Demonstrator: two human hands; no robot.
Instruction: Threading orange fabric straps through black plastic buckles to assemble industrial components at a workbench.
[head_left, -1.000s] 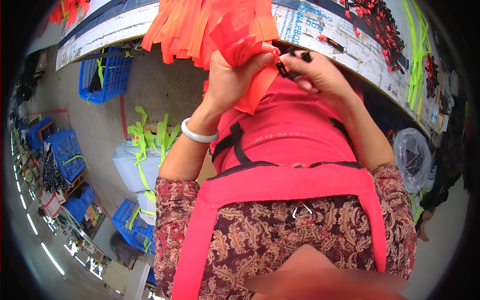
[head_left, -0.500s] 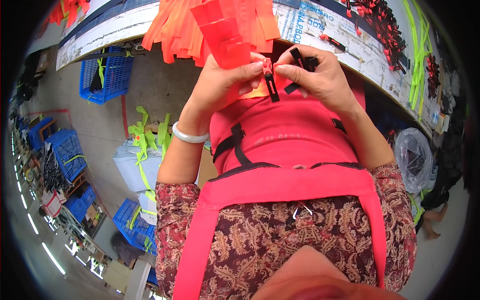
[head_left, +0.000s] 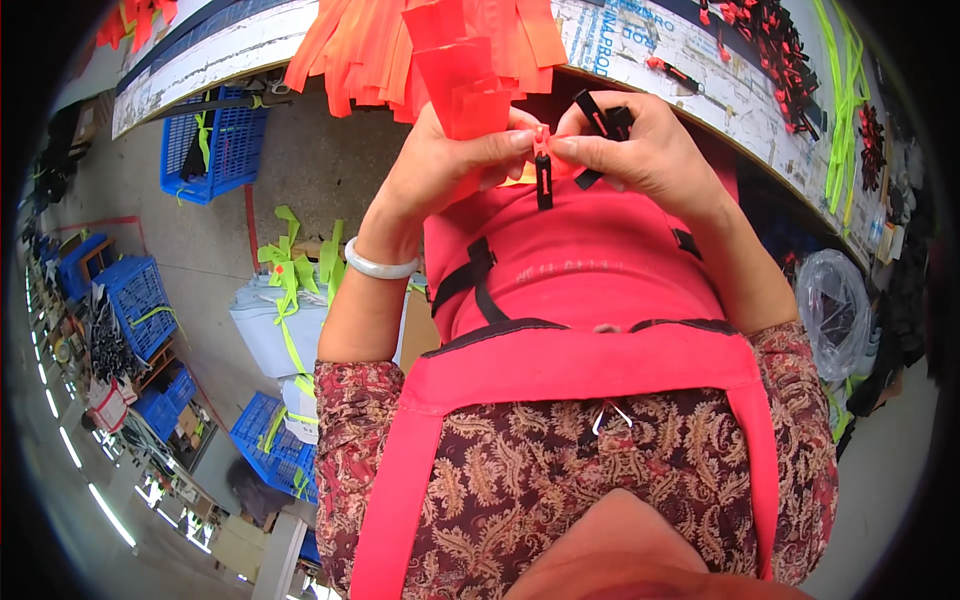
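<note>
My left hand (head_left: 450, 155) is closed around an orange-red fabric strip (head_left: 462, 85), which looks like zipper tape and stands up above the fingers. Between my two hands, just above the lap, an orange-red zipper slider (head_left: 543, 175) with a black pull tab hangs downward. My left thumb and fingertips pinch beside its top end. From the other side, my right hand (head_left: 645, 150) brings thumb and fingertip together against the same spot. Tucked in the right-hand fingers are several black pull tabs (head_left: 605, 118). The exact contact at the slider is partly hidden by the fingertips.
Many orange strips (head_left: 365, 60) overhang the table (head_left: 225, 60) edge. A loose slider (head_left: 675, 75), a pile of black-and-red sliders (head_left: 768, 45) and yellow-green strips (head_left: 848, 110) lie on the right. A blue crate (head_left: 250, 165) stands on the floor; a clear plastic bag (head_left: 833, 305) is low at right.
The slider's black tab has swung from slanting to hanging nearly straight down. Both hands have shifted slightly right in the picture and keep their grips.
</note>
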